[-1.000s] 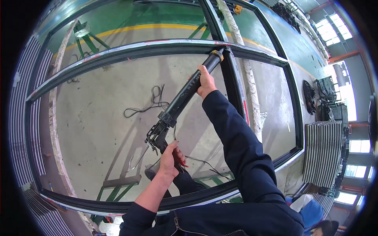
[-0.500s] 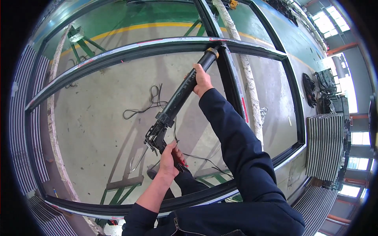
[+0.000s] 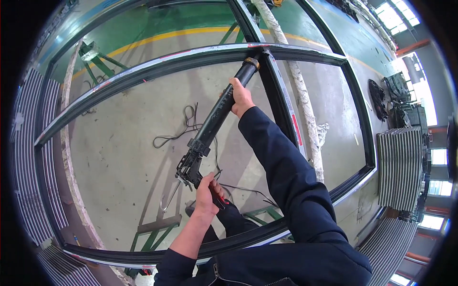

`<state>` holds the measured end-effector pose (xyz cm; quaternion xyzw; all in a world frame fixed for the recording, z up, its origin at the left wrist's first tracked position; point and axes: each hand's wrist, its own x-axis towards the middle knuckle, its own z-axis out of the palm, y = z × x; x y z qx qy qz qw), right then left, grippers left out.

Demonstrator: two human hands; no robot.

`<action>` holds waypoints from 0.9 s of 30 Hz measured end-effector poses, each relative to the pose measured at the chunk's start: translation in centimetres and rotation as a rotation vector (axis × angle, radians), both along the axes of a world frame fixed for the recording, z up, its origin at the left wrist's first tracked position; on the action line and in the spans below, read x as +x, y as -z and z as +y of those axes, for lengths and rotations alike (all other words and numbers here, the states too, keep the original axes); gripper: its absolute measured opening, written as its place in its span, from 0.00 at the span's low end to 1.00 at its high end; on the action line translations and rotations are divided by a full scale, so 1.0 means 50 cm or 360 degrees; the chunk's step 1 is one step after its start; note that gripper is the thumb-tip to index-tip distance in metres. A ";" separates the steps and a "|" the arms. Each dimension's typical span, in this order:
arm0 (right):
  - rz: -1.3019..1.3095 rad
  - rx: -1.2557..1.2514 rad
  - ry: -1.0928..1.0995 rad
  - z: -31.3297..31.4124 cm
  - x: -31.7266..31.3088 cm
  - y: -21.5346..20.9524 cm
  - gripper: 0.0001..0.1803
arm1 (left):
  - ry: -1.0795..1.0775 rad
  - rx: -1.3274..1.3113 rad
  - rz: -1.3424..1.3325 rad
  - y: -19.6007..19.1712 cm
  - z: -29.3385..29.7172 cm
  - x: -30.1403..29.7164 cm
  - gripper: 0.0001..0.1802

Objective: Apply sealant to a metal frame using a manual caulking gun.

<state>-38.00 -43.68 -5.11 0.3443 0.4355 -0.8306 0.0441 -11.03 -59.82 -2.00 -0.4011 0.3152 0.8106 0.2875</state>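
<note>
A long black caulking gun (image 3: 214, 123) slants across the view from lower left to upper right. My left hand (image 3: 206, 194) is closed round its handle, near a red part. Farther up, my right hand (image 3: 241, 97) wraps the barrel from the right. The brownish cap at the barrel's far end is at the inner corner where two bars of the dark window frame (image 3: 272, 86) cross. The nozzle tip is mostly hidden in that corner. A bent metal hook (image 3: 168, 200) hangs from the gun's back end, beside my left hand.
Green trestles (image 3: 155, 231) and wrapped support bars (image 3: 305, 102) stand under the frame. A dark cord (image 3: 179, 136) lies looped on the floor. Stacked metal profiles (image 3: 400, 167) are at the right, with more profiles (image 3: 36, 157) along the left.
The whole view has shifted slightly. Both hands keep their grip on the caulking gun, and its far end stays at the frame's corner.
</note>
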 end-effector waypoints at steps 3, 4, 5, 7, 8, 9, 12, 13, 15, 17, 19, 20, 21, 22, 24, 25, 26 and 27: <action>0.0015 0.0004 -0.0004 0.000 -0.001 -0.001 0.19 | 0.0014 -0.0013 0.0015 -0.005 -0.001 -0.001 0.18; 0.0011 -0.0014 -0.0001 -0.001 -0.001 -0.001 0.19 | 0.0003 -0.0013 0.0029 -0.007 -0.001 -0.001 0.18; -0.0005 -0.0017 0.0026 -0.001 0.000 -0.002 0.19 | -0.0005 -0.0020 0.0031 -0.009 -0.002 -0.001 0.18; 0.0004 -0.0060 0.0003 -0.001 0.001 -0.004 0.19 | -0.0009 -0.0032 0.0037 -0.015 -0.003 -0.001 0.18; -0.0022 -0.0066 0.0030 -0.002 0.002 -0.005 0.19 | -0.0011 -0.0042 0.0039 -0.018 -0.005 -0.001 0.18; -0.0001 -0.0090 0.0006 -0.002 0.002 -0.006 0.19 | 0.0005 -0.0056 0.0036 -0.023 -0.005 -0.002 0.18; -0.0023 -0.0090 0.0001 -0.001 0.000 -0.009 0.19 | -0.0002 -0.0096 0.0018 -0.039 -0.005 -0.007 0.19; -0.0018 -0.0101 -0.0012 -0.001 -0.001 -0.011 0.19 | -0.0004 -0.0099 0.0026 -0.047 -0.005 -0.009 0.19; -0.0005 -0.0122 -0.0020 0.001 -0.006 -0.017 0.20 | -0.0027 -0.0208 0.0033 -0.066 -0.005 -0.013 0.19; 0.0002 -0.0170 0.0019 -0.001 -0.013 -0.025 0.21 | -0.0033 -0.0232 0.0089 -0.091 -0.012 -0.021 0.19; 0.0045 -0.0252 0.0054 -0.005 -0.019 -0.035 0.22 | -0.0049 -0.0234 0.0150 -0.118 -0.026 -0.033 0.19; 0.0070 -0.0308 0.0093 -0.009 -0.024 -0.042 0.21 | -0.0050 -0.0259 0.0176 -0.131 -0.034 -0.040 0.19; 0.0134 -0.0340 0.0054 -0.012 -0.027 -0.048 0.21 | -0.0052 -0.0285 0.0204 -0.144 -0.041 -0.047 0.20; 0.0130 -0.0330 0.0079 -0.014 -0.030 -0.055 0.21 | -0.0026 -0.0315 0.0243 -0.156 -0.050 -0.054 0.20; 0.0101 -0.0351 0.0134 -0.019 -0.034 -0.067 0.20 | -0.0016 -0.0361 0.0282 -0.176 -0.057 -0.064 0.20; 0.0097 -0.0373 0.0130 -0.020 -0.036 -0.073 0.20 | -0.0023 -0.0388 0.0328 -0.183 -0.060 -0.067 0.20; 0.0075 -0.0385 0.0140 -0.021 -0.036 -0.078 0.20 | -0.0007 -0.0412 0.0326 -0.188 -0.061 -0.069 0.21; 0.0096 -0.0406 0.0125 -0.021 -0.036 -0.081 0.20 | -0.0013 -0.0443 0.0305 -0.191 -0.062 -0.071 0.21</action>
